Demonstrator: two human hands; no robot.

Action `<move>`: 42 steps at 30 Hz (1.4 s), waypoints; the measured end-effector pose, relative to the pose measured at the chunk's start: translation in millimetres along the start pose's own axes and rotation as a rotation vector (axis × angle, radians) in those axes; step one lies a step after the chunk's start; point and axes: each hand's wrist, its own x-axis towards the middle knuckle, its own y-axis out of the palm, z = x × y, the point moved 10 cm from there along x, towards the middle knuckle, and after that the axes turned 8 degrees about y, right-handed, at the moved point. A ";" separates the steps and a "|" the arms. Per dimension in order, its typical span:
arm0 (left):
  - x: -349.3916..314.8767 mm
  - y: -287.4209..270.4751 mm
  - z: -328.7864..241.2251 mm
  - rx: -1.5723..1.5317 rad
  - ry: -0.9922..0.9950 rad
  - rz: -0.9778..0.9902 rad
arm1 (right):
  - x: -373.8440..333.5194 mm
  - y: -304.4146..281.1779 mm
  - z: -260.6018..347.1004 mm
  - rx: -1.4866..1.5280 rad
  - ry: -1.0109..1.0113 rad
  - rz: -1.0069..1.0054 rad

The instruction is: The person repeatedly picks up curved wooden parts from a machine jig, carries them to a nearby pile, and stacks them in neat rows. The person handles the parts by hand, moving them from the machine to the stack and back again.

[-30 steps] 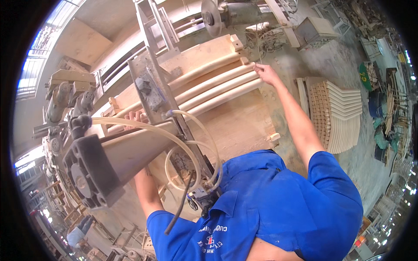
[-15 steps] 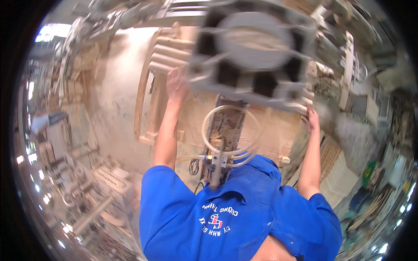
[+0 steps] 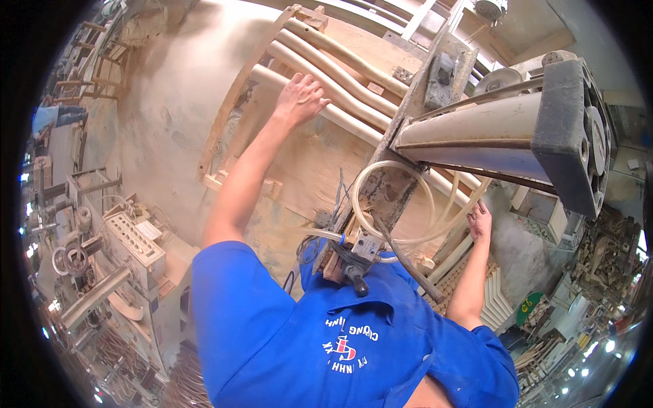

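Several long, gently curved wooden slats lie side by side across a wooden frame in front of me. My left hand is over the slat nearest me, its fingers bent round it near the left end. Towards the other end, my right hand has its fingers curled at the slat's tip; the hose partly covers that spot. Over the slats' middle stands a large pneumatic cylinder with a dark square end cap. It hides part of them.
A looped clear hose and a valve block with a lever sit close to my chest. On the left stands a dusty machine with a panel of round knobs. Stacked wooden pieces are at the right, beyond my forearm.
My view has turned, so the cylinder's end has shifted from the top middle to the right and the slats show more fully. Both hands remain at the slats.
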 end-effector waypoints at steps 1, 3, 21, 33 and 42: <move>-5.2 1.4 0.5 0.011 0.013 0.007 | -0.1 0.5 0.0 0.011 -0.017 -0.007; -14.8 6.7 8.8 -0.007 -0.086 0.026 | 1.3 5.4 -4.6 0.032 -0.040 -0.026; -6.4 34.2 106.5 -0.561 -0.838 0.113 | 40.8 23.0 -10.7 0.219 0.157 -0.127; -21.6 95.2 90.3 -1.249 -1.334 -0.248 | 46.1 20.1 10.1 0.183 -0.005 0.023; -6.2 66.1 63.1 -1.463 -1.460 -0.263 | 41.9 -7.6 18.2 0.245 0.007 -0.040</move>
